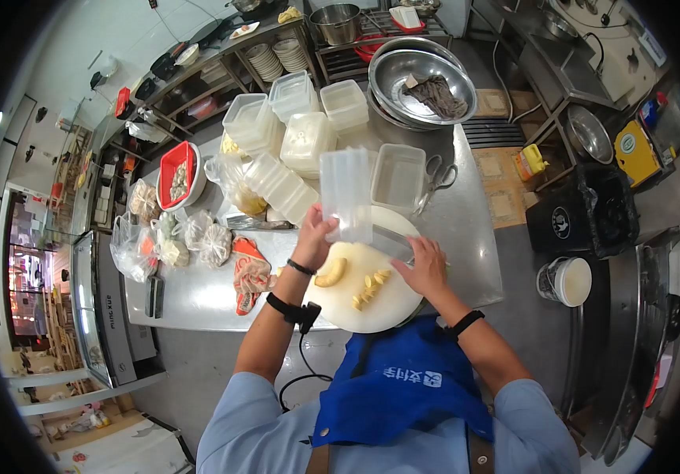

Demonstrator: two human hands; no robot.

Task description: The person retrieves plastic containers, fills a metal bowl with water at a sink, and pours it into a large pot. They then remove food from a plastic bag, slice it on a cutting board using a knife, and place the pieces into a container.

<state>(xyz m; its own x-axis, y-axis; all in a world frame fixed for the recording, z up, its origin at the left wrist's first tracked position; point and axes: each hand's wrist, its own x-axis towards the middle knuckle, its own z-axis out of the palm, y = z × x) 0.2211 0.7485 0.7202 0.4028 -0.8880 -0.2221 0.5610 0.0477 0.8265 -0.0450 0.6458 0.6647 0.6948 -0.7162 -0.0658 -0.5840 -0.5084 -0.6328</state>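
My left hand (314, 237) grips the lower end of a clear plastic container (345, 189), raised over the far left part of the round white cutting board (387, 312). At the board's right side, my right hand (425, 268) has its fingers apart, beside a wide metal blade (390, 242); whether it touches the blade is unclear. On the board lie a curved, pale yellow peeled piece (330, 272) and several small yellow slices (367, 293).
Stacked clear containers (253, 125) stand beyond the board, with an open one (399, 175) and scissors (437, 178) at right. Large metal bowls (391, 75) sit at the far edge. Left are a red basket (172, 162), bagged food (212, 243) and a cloth (251, 276).
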